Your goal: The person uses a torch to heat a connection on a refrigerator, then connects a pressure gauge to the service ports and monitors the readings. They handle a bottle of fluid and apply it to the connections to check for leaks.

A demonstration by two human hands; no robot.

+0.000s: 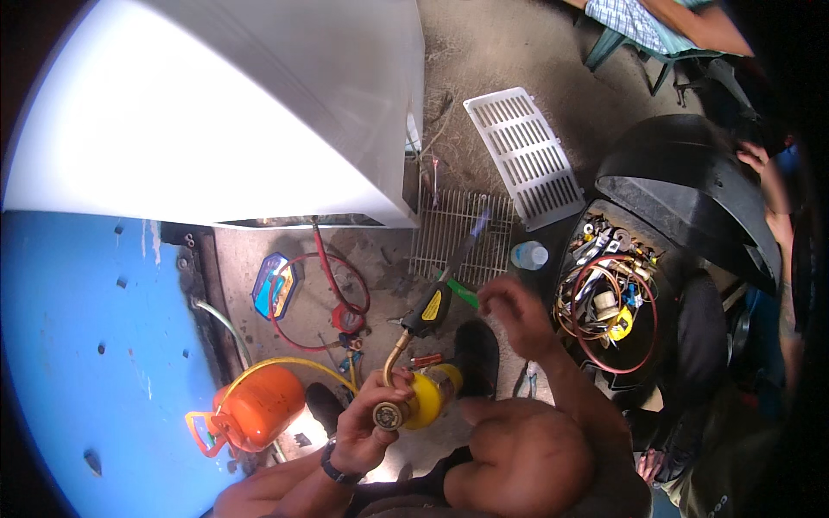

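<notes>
My left hand (373, 419) grips a yellow gas cylinder (425, 397) fitted with a black torch (427, 306), its long nozzle pointing away from me with a blue flame at the tip, above a wire grate (440, 246). My right hand (509, 315), right of the torch, is open with loosely bent fingers, holding nothing that I can see. A green object (466, 296) lies below the torch. Behind the grate stands a white appliance (199, 104), with a red hose (319, 259) at its underside.
An orange gas cylinder (263, 406) with a yellow hose stands left, beside a blue surface (95, 345). A toolbox (587, 350) of tools and coiled tubing, a plastic bottle (528, 255) and a white vent panel (522, 155) lie right. People (781, 224) (691, 17) are at the right.
</notes>
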